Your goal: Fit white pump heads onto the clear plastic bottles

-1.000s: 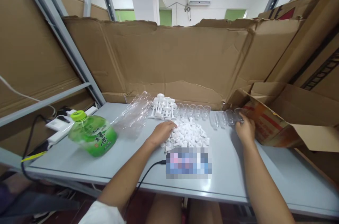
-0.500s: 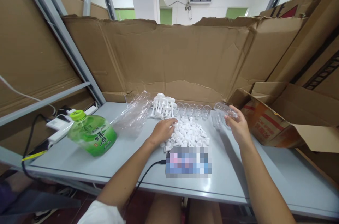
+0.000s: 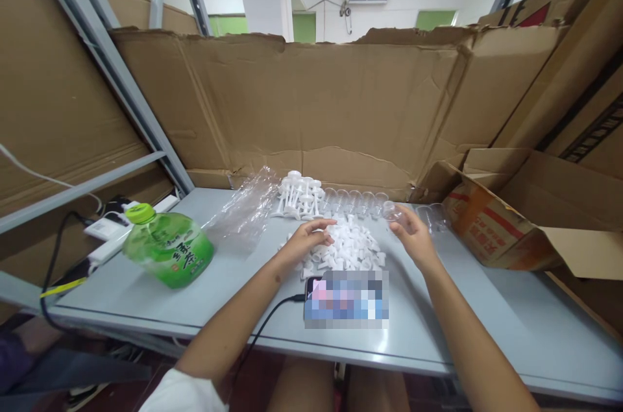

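My right hand [image 3: 413, 234] has its fingers closed on a clear plastic tube [image 3: 390, 209], held just right of a row of similar clear ribbed tubes [image 3: 356, 202]. My left hand [image 3: 307, 241] reaches over the left edge of a heap of small white plastic pieces [image 3: 348, 246]. Its thumb and fingers are apart, and no piece shows between them. Behind that hand stands a cluster of white plastic stems with round, flat ends [image 3: 299, 194]. More clear tubes [image 3: 435, 216] lie behind my right hand, partly hidden by it.
A phone [image 3: 345, 300] with a cable lies in front of the heap. On the left are a green drink bottle [image 3: 170, 250], a crumpled clear bag [image 3: 246, 214] and a power strip [image 3: 109, 244]. An open carton [image 3: 501, 230] stands right; cardboard [image 3: 316, 100] walls the back.
My right hand has moved left with the clear tube, toward the row. My left hand has shifted slightly, and its fingers have spread further apart.
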The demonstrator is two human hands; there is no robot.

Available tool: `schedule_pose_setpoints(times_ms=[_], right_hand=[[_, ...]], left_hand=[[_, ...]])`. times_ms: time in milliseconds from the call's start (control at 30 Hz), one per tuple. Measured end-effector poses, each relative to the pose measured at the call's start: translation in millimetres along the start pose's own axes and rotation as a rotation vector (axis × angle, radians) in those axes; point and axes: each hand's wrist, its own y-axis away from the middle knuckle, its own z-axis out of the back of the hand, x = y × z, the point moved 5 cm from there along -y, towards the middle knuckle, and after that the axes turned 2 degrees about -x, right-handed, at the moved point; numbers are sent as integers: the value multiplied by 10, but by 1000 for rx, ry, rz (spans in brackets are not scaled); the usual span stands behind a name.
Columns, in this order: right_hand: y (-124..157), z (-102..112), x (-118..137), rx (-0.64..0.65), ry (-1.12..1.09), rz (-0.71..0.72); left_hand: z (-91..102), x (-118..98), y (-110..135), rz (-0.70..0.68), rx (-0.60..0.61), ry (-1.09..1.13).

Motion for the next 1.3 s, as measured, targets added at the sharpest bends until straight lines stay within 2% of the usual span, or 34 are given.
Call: schedule_pose_setpoints(times_ms=[100,233,533,833,1133,1233,1300], right_hand=[[71,-130,93,146,170,75],[169,-230,164,273,335,130],[295,-411,318,409,488,402],[348,-457,411,391,498,492],[394,-492,359,375,526,602],[409,-495,362,369,506,595],[409,-500,366,398,460,541]], left_hand=[[-1,29,3,1,-1,-39],[-13,20,10,-52,-14,-67],[-122,-19,50,-91,-6,-62],[-184,-74,93,-155,-13,-40],[-143,-34,74,-93,-47,-41],[-116,-16,72,-84,-71,-65],[-109,-42,86,-129,-86,-144]])
